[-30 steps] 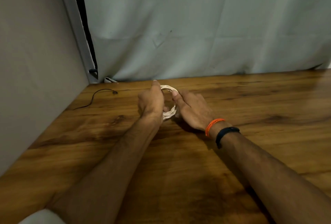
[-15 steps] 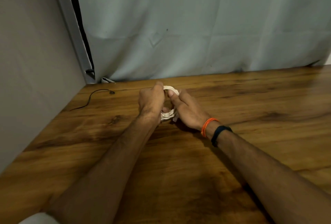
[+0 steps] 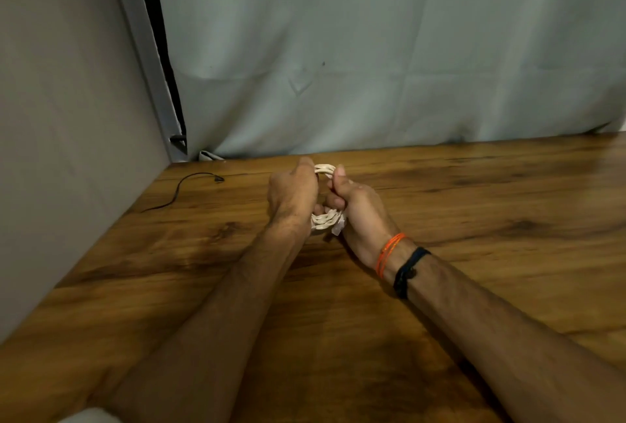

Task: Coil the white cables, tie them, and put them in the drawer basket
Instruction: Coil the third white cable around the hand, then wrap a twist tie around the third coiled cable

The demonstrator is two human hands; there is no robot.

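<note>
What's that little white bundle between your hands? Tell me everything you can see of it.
It is a white cable wound into a small ring of several loops, cream-coloured, looking like smooth plastic cord. The left hand and right hand grip it from either side, hiding the ring's sides; only its far arc and near arc show. A small white tab or end pokes out at the near side. It is held just over the wooden table.

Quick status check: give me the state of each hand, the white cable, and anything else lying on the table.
Left hand: grips the coil's left side.
Right hand: grips the coil's right side.
White cable: coiled into a small loop, held above the table; whether tied, cannot tell.
Black cable: loose on the table, far left, untouched.
</note>
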